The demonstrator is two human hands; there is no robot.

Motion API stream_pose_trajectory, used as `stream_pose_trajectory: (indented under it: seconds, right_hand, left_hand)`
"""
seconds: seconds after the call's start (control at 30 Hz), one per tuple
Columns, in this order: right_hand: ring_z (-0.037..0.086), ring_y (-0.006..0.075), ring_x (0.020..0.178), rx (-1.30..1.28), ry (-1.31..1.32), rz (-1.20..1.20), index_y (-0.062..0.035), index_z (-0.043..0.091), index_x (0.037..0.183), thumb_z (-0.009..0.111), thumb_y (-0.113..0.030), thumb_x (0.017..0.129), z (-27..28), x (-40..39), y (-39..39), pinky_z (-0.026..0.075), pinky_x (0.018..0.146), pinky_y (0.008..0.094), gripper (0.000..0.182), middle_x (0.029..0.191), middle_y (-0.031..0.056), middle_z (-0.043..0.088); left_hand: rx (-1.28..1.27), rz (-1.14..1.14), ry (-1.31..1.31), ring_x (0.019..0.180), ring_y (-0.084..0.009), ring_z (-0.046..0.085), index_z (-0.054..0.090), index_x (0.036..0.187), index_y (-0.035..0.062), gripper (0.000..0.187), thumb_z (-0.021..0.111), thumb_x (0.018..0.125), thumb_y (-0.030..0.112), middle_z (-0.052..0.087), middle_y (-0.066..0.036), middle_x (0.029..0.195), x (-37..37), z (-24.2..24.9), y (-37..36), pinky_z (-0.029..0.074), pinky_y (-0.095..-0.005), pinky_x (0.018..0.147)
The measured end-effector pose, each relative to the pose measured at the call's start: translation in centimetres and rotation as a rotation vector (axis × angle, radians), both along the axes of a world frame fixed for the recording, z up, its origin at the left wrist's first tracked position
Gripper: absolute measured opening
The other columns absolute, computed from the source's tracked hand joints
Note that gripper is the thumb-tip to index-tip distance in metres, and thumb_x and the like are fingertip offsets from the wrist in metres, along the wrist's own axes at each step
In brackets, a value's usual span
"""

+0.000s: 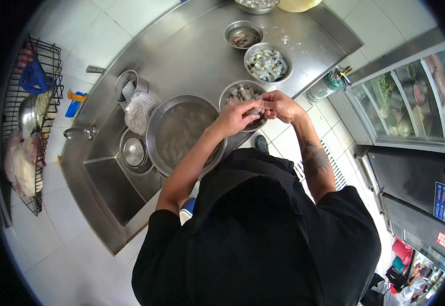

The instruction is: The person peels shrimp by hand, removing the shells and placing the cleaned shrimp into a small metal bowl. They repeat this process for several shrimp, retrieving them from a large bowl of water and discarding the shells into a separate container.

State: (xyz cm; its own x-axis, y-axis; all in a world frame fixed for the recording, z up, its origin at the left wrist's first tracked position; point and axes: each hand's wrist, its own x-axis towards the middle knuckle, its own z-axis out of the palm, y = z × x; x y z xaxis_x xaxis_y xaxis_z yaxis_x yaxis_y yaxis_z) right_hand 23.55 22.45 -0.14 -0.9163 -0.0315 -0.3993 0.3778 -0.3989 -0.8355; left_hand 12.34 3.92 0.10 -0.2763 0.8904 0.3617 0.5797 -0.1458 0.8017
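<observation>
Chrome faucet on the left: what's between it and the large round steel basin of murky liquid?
Nested round metal bowls sit between faucet and basin, nearer the basin; head view shows it.

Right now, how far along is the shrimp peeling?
Partway, it seems. Looks done: the pale shrimp heaped in one bowl. In hand: a small greyish piece, likely shrimp, between the left hand and right hand, over the nearest small bowl. Probably left: the dim shapes under cloudy water in the large basin; I can't tell how many.
</observation>
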Motion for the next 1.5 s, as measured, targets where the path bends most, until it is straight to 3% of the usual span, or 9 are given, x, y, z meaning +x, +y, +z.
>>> stream_pose_trajectory:
  seconds: [0.2,0.63,0.73,0.87,1.0,1.03,1.2,1.4,1.5]
  right_hand:
    - [0.048,0.0067,0.051,0.053,0.014,-0.007,-0.0002,0.064,0.09,0.063,-0.014,0.096,-1.3,-0.5,-1.2,0.036,0.043,0.0211,0.015,0.067,0.0002,0.056]
    - [0.046,0.0072,0.056,0.193,0.012,-0.249,0.0003,0.063,0.091,0.063,-0.017,0.096,0.0,0.0,-0.4,0.037,0.047,0.0219,0.019,0.07,0.0007,0.055]
    - [0.047,0.0063,0.056,0.335,0.094,-0.061,-0.0017,0.062,0.093,0.063,-0.019,0.097,1.1,0.2,0.0,0.037,0.049,0.022,0.018,0.07,-0.0018,0.053]
    - [0.051,0.0056,0.063,0.61,0.155,0.091,-0.0029,0.063,0.097,0.062,-0.013,0.095,2.3,-0.7,-1.4,0.042,0.054,0.0221,0.01,0.074,-0.0021,0.057]
    - [0.059,0.0134,0.073,0.99,0.388,-0.02,-0.0007,0.065,0.1,0.066,-0.003,0.087,2.8,-1.8,-3.6,0.048,0.065,0.029,0.013,0.083,0.006,0.064]
    - [0.063,0.0318,0.078,1.065,0.405,-0.036,-0.0003,0.065,0.098,0.065,0.0,0.083,3.6,-2.0,-4.1,0.05,0.067,0.037,0.015,0.089,0.0157,0.063]
    - [0.065,0.0347,0.083,1.115,0.509,-0.113,-0.0007,0.066,0.099,0.063,0.004,0.083,2.2,-2.2,-4.9,0.052,0.07,0.0381,0.016,0.094,0.0153,0.064]
    - [0.065,0.0347,0.089,1.209,0.683,-0.216,-0.0012,0.065,0.098,0.062,0.011,0.079,1.3,-1.3,-5.6,0.053,0.076,0.039,0.022,0.097,0.0154,0.065]
    - [0.064,0.0374,0.093,1.269,0.788,-0.301,-0.0016,0.064,0.099,0.061,0.01,0.08,1.5,-0.7,-5.4,0.053,0.077,0.0403,0.023,0.103,0.0179,0.063]
  left_hand:
    - [-0.261,-0.096,-0.343,0.067,-0.0085,0.064,0.048,0.087,0.0037,0.023,0.071,0.088,0.005,0.061,-0.003,0.073,-0.9,-0.9,-0.8,0.054,-0.027,0.058]
    - [-0.213,-0.099,-0.681,0.068,-0.0094,0.066,0.049,0.078,0.0026,0.025,0.07,0.09,0.008,0.061,-0.003,0.071,-1.0,-1.7,-1.9,0.053,-0.0258,0.058]
    - [-0.125,0.036,-0.581,0.069,-0.0109,0.067,0.059,0.09,-0.0008,0.018,0.072,0.09,0.013,0.067,-0.007,0.078,-1.0,-1.2,-2.1,0.054,-0.0259,0.062]
    - [-0.193,0.152,-0.438,0.074,-0.0101,0.066,0.061,0.124,-0.0032,0.037,0.068,0.093,0.015,0.072,-0.008,0.089,-1.4,-2.0,-1.5,0.054,-0.0242,0.066]
    - [-0.266,0.156,-0.506,0.077,-0.01,0.068,0.07,0.111,-0.0021,0.024,0.066,0.095,0.014,0.073,-0.008,0.085,-1.3,-3.0,-0.9,0.055,-0.0236,0.069]
    - [-0.25,0.173,-0.569,0.08,-0.0109,0.069,0.069,0.113,-0.002,0.024,0.065,0.095,0.014,0.073,-0.009,0.087,-1.3,-3.0,-1.0,0.055,-0.0239,0.069]
    - [-0.143,0.147,-0.822,0.089,-0.0191,0.07,0.066,0.112,-0.0094,0.025,0.058,0.098,0.01,0.071,-0.013,0.1,-1.2,-4.0,-1.5,0.059,-0.0269,0.075]
    - [-0.008,0.211,-1.036,0.088,-0.0192,0.07,0.068,0.105,-0.0115,0.022,0.057,0.098,0.007,0.07,-0.011,0.096,-0.8,-4.7,-0.7,0.06,-0.0282,0.071]
    - [-0.267,0.387,-0.669,0.078,-0.0156,0.071,0.07,0.09,-0.0093,0.017,0.058,0.095,0.002,0.07,-0.013,0.088,-0.7,-4.4,-0.9,0.058,-0.0305,0.059]
